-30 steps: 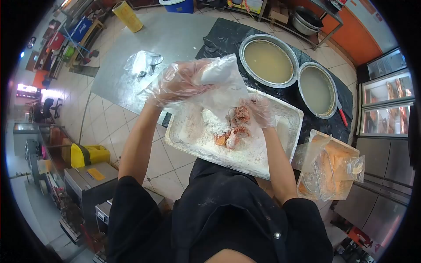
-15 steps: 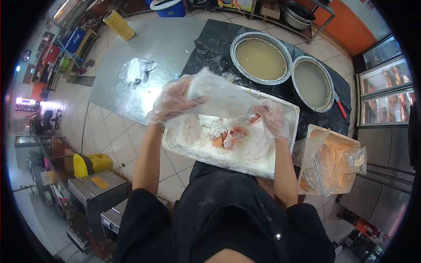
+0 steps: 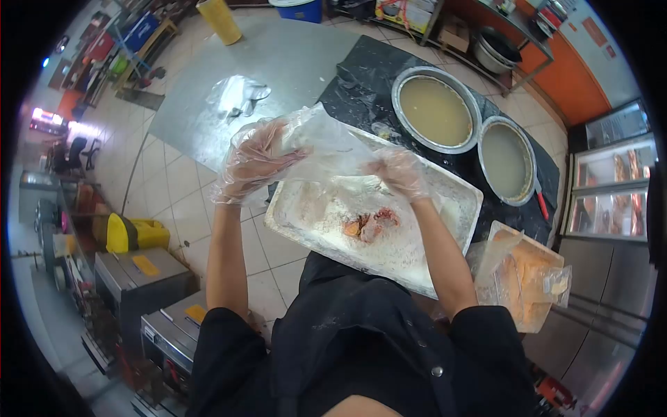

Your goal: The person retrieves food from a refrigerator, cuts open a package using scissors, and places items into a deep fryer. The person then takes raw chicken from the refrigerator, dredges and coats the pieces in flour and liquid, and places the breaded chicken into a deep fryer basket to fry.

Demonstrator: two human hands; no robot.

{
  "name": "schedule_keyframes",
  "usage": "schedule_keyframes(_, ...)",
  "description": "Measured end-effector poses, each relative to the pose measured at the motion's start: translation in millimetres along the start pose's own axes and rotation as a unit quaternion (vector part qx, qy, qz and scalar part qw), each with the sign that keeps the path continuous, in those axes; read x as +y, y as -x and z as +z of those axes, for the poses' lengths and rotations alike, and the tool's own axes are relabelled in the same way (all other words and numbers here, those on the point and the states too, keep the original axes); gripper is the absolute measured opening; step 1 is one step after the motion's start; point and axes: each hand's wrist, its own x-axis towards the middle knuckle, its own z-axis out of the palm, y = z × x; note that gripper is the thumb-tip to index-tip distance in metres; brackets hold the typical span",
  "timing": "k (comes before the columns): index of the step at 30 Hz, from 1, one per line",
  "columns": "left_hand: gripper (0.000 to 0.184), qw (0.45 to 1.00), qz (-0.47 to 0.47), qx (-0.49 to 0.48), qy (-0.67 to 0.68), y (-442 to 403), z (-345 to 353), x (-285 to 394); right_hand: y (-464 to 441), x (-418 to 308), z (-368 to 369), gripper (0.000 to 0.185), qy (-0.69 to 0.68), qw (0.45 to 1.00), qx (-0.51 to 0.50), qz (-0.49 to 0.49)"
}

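Both of my hands wear clear plastic gloves. My left hand (image 3: 260, 160) is closed on one side of a clear plastic bag (image 3: 319, 147), held above the tray's upper left part. At the bag's other side my right hand (image 3: 397, 172) pinches the plastic with its fingers together. Whatever is inside the bag cannot be made out. Below lies a white tray (image 3: 455, 243) of white flour (image 3: 326, 215). Reddish, flour-dusted pieces of meat (image 3: 372, 226) rest in the flour near the middle of the tray.
Two metal bowls of cloudy liquid, a larger one (image 3: 435, 110) and a smaller one (image 3: 506, 160), stand beyond the tray. A red-handled knife (image 3: 541, 198) lies beside them. A tub of orange crumbs (image 3: 521, 278) is at right. Crumpled plastic (image 3: 240, 96) and a yellow roll (image 3: 219, 22) are on the metal table.
My right hand has risen from the meat to the bag's edge and taken hold of it. One piece of meat it was touching no longer shows in the tray. The camera view has shifted slightly.
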Motion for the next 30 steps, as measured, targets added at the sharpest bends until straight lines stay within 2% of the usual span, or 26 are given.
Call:
schedule_keyframes(1,0.050,0.999,0.001,0.016,-0.052,4.5,-2.8,-3.9,-3.7,-4.0,-12.1,0.017,0.031,0.999,-0.021,0.015)
schedule_keyframes(2,0.048,0.998,0.009,0.027,-0.053,8.2,-5.3,-11.2,-6.9,-6.4,-20.0,0.015,-0.058,0.998,-0.009,0.027)
schedule_keyframes(3,0.047,0.998,0.021,0.036,-0.052,12.9,-4.9,-23.5,-10.9,-10.1,-33.7,0.015,-0.137,0.986,-0.036,0.087)
schedule_keyframes(5,0.044,0.996,-0.001,0.070,0.059,25.8,15.8,-61.8,-17.4,-17.2,-68.6,0.014,-0.285,0.932,-0.085,0.208)
schedule_keyframes(6,0.043,0.981,-0.038,0.093,0.166,38.3,39.1,-93.8,-23.8,-21.3,-79.7,0.028,-0.251,0.942,-0.095,0.203)
schedule_keyframes(7,0.042,0.953,-0.075,0.112,0.271,49.6,62.3,-120.1,-31.4,-19.5,-82.1,0.030,-0.184,0.971,-0.074,0.133)
schedule_keyframes(9,0.043,0.912,-0.149,0.164,0.345,68.1,107.9,-149.0,-47.3,-18.8,-84.7,0.034,-0.043,0.998,-0.036,-0.009)
schedule_keyframes(10,0.044,0.886,-0.187,0.190,0.380,74.7,127.4,-158.2,-57.7,-36.6,-97.4,0.039,-0.054,0.995,-0.078,0.003)
schedule_keyframes(13,0.061,0.802,-0.384,0.150,0.433,87.8,163.1,-176.7,-87.9,-61.5,-103.5,0.036,-0.027,0.988,-0.144,-0.040)
schedule_keyframes(15,0.069,0.695,-0.304,0.226,0.611,83.5,191.4,-181.1,-112.9,-75.1,-85.6,0.031,0.051,0.979,-0.166,-0.110)
schedule_keyframes(16,0.071,0.650,-0.280,0.257,0.659,78.4,200.6,-175.3,-110.8,-83.7,-66.0,0.031,-0.106,0.983,-0.125,-0.078)
schedule_keyframes(18,0.073,0.596,-0.266,0.294,0.698,66.7,216.3,-159.7,-107.0,-123.1,-46.6,0.034,-0.184,0.971,-0.149,-0.020)
schedule_keyframes(20,0.076,0.559,-0.250,0.307,0.729,54.5,225.7,-141.2,-120.8,-178.9,-70.8,0.036,-0.027,0.958,-0.283,0.026)
schedule_keyframes(22,0.078,0.537,-0.239,0.301,0.751,44.2,233.8,-124.5,-113.2,-171.3,-86.6,0.027,-0.059,0.972,-0.225,0.014)
schedule_keyframes(23,0.080,0.531,-0.235,0.291,0.761,40.2,236.3,-116.2,-107.4,-164.7,-98.9,0.024,-0.073,0.978,-0.198,0.005)
schedule_keyframes(24,0.081,0.526,-0.231,0.278,0.770,37.9,238.7,-107.0,-99.9,-161.6,-121.7,0.020,-0.080,0.980,-0.171,0.057)
schedule_keyframes(26,0.084,0.531,-0.221,0.246,0.780,31.5,243.2,-93.9,-97.9,-132.6,-148.7,0.022,0.084,0.970,-0.226,0.033)
schedule_keyframes(27,0.085,0.543,-0.213,0.230,0.779,28.3,245.5,-89.4,-88.5,-117.2,-167.5,0.024,0.091,0.978,-0.185,-0.021)
schedule_keyframes(28,0.084,0.571,-0.203,0.211,0.767,24.5,251.5,-91.0,-77.2,-102.7,-187.0,0.026,0.097,0.982,-0.143,-0.074)
schedule_keyframes(29,0.083,0.599,-0.193,0.191,0.753,21.0,262.1,-97.4,-65.7,-97.9,-208.2,0.024,0.096,0.984,-0.143,-0.034)
schedule_keyframes(30,0.075,0.733,-0.203,0.163,0.628,19.7,276.6,-115.1,-53.0,-97.4,-229.5,0.023,0.095,0.985,-0.142,0.006)
